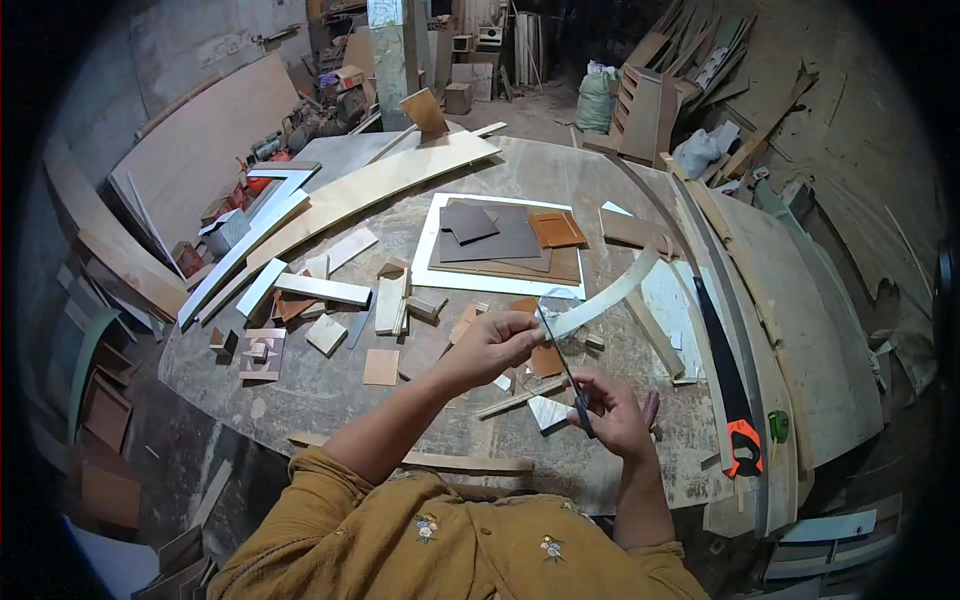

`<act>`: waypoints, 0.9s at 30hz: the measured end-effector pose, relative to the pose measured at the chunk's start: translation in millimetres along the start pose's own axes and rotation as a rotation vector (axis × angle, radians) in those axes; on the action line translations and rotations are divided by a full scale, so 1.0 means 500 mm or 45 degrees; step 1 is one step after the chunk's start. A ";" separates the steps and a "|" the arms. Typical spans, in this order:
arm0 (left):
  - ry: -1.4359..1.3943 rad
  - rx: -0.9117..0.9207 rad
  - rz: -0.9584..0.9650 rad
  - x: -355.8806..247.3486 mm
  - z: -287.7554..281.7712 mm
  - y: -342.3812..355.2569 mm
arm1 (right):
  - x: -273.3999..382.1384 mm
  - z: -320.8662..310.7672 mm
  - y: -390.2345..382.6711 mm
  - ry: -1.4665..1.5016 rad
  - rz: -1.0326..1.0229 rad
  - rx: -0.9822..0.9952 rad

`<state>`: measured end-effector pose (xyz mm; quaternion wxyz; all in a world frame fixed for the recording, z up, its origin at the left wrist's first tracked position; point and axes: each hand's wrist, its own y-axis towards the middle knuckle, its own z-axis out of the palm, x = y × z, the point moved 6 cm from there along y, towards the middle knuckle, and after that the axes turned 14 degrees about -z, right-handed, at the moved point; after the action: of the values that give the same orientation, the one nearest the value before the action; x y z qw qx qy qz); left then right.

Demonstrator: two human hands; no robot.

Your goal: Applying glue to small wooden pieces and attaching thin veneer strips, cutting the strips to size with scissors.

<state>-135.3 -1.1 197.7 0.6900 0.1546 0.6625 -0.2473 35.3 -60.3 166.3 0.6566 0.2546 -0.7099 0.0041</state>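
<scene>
A long pale flexible strip (605, 297) curves up and away to the right over the worktable. Its near end is pinched between the thumb and fingers of my left hand (490, 350). My right hand (617, 418) grips the dark handles of a pair of scissors (563, 362). The long blades point up and left, right beside the strip's held end; I cannot tell whether they touch it. Under my hands lie a white angular offcut (549, 411) and a thin wooden stick (520, 397).
Dark and brown panels lie on a white board (428, 262) at the table's middle. Wood blocks and offcuts (326, 335) cover the left, with a long plank (385, 183) behind. A handsaw (743, 447) and green tape measure (778, 425) rest at the right edge.
</scene>
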 end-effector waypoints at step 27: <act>-0.264 0.141 -0.335 0.076 0.050 0.045 | -0.080 -0.039 -0.083 0.182 0.189 -0.252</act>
<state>-102.0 -1.3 159.4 0.7067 0.0782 0.5877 -0.3862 68.9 -75.5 118.1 0.7253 0.1343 -0.6752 0.0008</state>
